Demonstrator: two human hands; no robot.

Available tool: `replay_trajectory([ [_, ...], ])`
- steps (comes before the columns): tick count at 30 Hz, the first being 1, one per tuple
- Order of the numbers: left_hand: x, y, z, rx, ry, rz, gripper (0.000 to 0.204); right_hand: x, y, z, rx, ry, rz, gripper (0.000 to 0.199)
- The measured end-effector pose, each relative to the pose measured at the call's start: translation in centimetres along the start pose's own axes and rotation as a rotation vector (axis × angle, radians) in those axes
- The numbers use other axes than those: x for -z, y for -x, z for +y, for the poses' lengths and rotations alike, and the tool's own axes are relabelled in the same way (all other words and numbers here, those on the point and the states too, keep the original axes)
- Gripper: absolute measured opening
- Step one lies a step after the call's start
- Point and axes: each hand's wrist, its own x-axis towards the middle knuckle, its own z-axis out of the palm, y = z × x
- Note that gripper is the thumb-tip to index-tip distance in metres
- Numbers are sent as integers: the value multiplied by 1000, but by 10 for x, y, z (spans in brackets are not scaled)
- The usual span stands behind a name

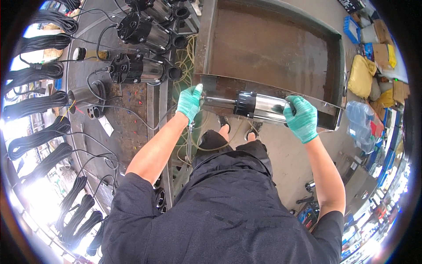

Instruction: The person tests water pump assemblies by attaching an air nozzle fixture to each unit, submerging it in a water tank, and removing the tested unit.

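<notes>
Both my hands wear green gloves. My right hand point(301, 117) grips the shiny steel body of a cylindrical pump point(259, 107) with a black end cap, held level in front of a rusty metal tray point(272, 48). My left hand point(190, 102) closes on the thin steel end of the same pump point(215, 101), by the tray's near left corner. The pump lies along the tray's near rim.
A metal workbench point(127, 114) on my left carries three similar pumps point(140, 68) with black cables. Coiled black cable bundles point(37, 105) hang along the far left. Yellow sacks point(361, 75), boxes and crates crowd the right. Concrete floor lies below.
</notes>
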Motion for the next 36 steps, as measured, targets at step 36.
replay_trajectory([
  [36, -178, 168, 35, -697, -42, -201, 35, 100, 196, 113, -581, -284, 56, 22],
])
